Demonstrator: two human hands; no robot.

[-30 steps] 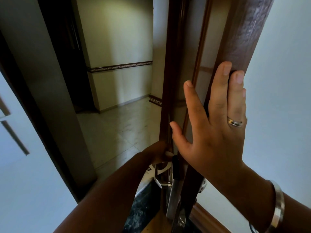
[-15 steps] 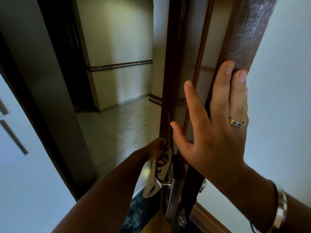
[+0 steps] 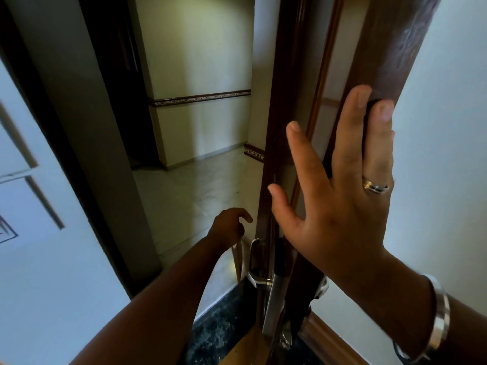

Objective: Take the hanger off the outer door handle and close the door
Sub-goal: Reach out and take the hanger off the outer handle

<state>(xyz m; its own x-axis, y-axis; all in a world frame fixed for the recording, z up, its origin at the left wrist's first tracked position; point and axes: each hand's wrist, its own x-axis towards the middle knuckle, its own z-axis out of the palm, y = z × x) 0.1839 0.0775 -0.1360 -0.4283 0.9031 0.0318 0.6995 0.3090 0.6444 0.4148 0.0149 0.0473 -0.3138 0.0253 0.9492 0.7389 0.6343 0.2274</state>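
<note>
The dark brown door [image 3: 395, 48] stands ajar and I see it almost edge-on. My left hand [image 3: 229, 226] reaches around its outer side, fingers curled on the top of a white paper hanger [image 3: 238, 259], which dangles edge-on just left of the silver outer handle [image 3: 254, 262] and clear of it. My right hand [image 3: 342, 206] lies flat with spread fingers against the door's inner side, above the inner handle [image 3: 322, 285]. A ring and a metal bangle are on that hand and wrist.
Beyond the gap lies a corridor with a pale tiled floor [image 3: 200, 185] and a cream wall with a patterned band. The dark door frame [image 3: 79, 180] runs down the left. A black stone threshold [image 3: 224, 327] sits below the door edge with its steel latch plate [image 3: 272, 299].
My left hand has lifted the hanger up and off the outer handle and moved it left, away from the door. My right hand has stayed flat on the door.
</note>
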